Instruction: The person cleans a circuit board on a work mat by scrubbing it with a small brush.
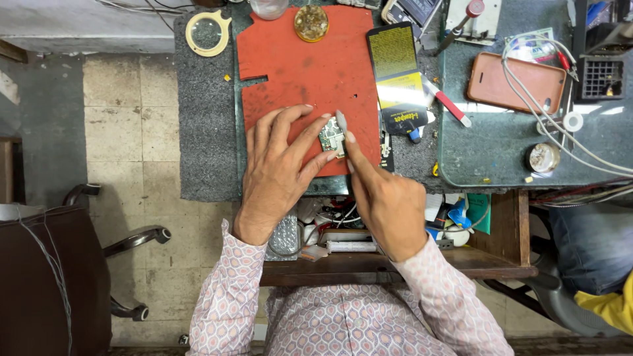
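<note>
Red rubber work mat [297,59] covers the grey surface [204,132], giving the small green circuit board [331,137] a soft bed near its lower right edge. Left hand [280,171] lies spread, fingertips pinning the board flat. Right hand [386,198] pinches a slim grey tool [341,122] closed between finger and thumb, its tip at the board.

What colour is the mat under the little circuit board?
The mat is orange-red, seen in the head view.
</note>
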